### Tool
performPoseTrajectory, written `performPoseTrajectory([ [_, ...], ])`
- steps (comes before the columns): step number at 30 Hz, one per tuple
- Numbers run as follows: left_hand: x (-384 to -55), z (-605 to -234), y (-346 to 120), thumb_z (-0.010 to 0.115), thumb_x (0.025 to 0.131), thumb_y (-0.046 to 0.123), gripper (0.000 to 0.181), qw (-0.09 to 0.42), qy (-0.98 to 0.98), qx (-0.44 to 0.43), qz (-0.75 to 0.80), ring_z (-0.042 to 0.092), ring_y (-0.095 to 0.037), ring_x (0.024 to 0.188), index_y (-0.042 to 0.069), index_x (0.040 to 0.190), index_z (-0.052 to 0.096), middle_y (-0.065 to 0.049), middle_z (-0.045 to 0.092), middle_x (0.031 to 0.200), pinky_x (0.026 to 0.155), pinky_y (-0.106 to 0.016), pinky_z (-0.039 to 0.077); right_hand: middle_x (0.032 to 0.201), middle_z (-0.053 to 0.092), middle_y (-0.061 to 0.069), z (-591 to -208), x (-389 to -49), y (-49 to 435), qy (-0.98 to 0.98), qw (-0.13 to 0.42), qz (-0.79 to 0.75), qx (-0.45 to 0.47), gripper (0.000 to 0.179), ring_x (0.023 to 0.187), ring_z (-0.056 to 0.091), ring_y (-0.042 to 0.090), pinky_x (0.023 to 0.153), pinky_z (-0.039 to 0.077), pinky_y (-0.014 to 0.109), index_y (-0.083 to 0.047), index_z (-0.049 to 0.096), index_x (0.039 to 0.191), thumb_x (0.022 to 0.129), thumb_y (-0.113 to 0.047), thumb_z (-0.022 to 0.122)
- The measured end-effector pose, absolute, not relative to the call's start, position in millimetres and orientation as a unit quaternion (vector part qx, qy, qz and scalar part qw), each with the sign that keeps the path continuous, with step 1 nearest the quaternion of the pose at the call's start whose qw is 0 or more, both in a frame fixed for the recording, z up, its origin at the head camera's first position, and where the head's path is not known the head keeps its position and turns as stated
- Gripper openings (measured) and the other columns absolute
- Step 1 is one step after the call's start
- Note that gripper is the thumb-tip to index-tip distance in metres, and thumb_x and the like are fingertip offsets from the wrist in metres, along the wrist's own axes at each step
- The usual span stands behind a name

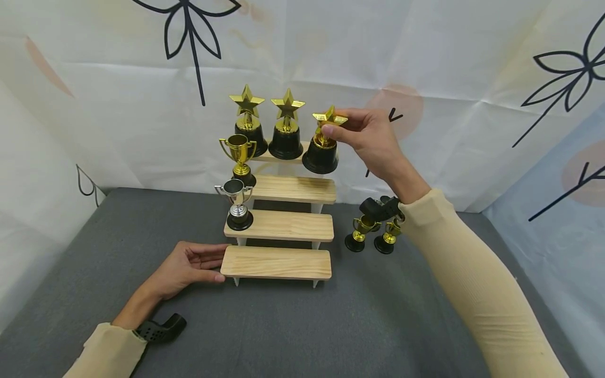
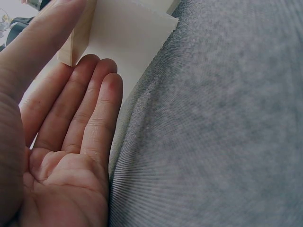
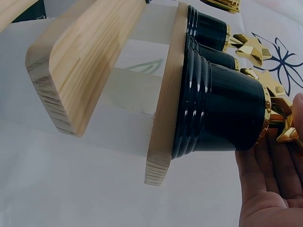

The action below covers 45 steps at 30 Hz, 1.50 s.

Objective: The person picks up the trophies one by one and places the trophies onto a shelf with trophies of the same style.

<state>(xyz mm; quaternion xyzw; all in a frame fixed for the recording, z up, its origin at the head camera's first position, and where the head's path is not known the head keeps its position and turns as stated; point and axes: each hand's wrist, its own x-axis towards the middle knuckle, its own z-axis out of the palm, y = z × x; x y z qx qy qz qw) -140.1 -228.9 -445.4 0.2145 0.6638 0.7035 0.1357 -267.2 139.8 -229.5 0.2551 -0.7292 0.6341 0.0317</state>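
Observation:
My right hand (image 1: 373, 140) pinches a gold star trophy (image 1: 320, 158) by its star, thumb in front and fingers behind. Its black base (image 3: 232, 106) stands right at the top step's board in the right wrist view, near the right end. Two matching star trophies, one left (image 1: 247, 107) and one in the middle (image 1: 286, 140), share that step. At the lowest step (image 1: 276, 263) of the wooden display stand, my left hand (image 1: 181, 270) touches the left end, fingers nearly straight and thumb by the front corner.
On the stand's left side, a gold cup trophy (image 1: 239, 150) sits above a silver cup trophy (image 1: 238, 198). Two small gold cups, one nearer (image 1: 359, 236) and one further right (image 1: 388, 239), stand on the grey table (image 1: 283, 331) below my right wrist. A patterned white cloth (image 1: 331, 47) hangs behind.

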Motion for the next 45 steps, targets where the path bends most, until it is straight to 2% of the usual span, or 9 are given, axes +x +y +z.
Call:
performPoseTrajectory([
  [11, -140.9, -446.9, -229.5, 0.081, 0.077, -0.013, 0.073, 0.135, 0.665, 0.218, 0.701, 0.066, -0.018, 0.116, -0.027, 0.136, 0.041, -0.003, 0.066, 0.13, 0.095, -0.035, 0.057, 0.098, 0.075, 0.009, -225.8, -274.0, 137.7, -0.705, 0.01, 0.667, 0.241, 0.03, 0.09, 0.07, 0.018, 0.092, 0.059, 0.029, 0.013, 0.068, 0.12, 0.091, 0.008, 0.071],
  [21, -140.4, -447.5, -229.7, 0.081, 0.076, -0.013, 0.074, 0.136, 0.661, 0.219, 0.705, 0.066, -0.018, 0.116, -0.028, 0.136, 0.041, 0.0, 0.067, 0.129, 0.095, -0.035, 0.057, 0.097, 0.076, 0.008, -226.1, -279.2, 139.6, -0.698, -0.002, 0.671, 0.251, 0.028, 0.093, 0.07, 0.018, 0.092, 0.058, 0.029, 0.013, 0.068, 0.119, 0.091, 0.008, 0.071],
  [45, -139.4, -445.8, -228.5, 0.081, 0.076, -0.013, 0.072, 0.131, 0.667, 0.215, 0.701, 0.066, -0.017, 0.116, -0.027, 0.135, 0.043, -0.001, 0.067, 0.128, 0.095, -0.034, 0.057, 0.1, 0.075, 0.009, -225.7, -290.3, 142.2, -0.708, 0.001, 0.666, 0.235, 0.031, 0.094, 0.07, 0.019, 0.094, 0.058, 0.03, 0.011, 0.067, 0.123, 0.093, 0.004, 0.071],
])
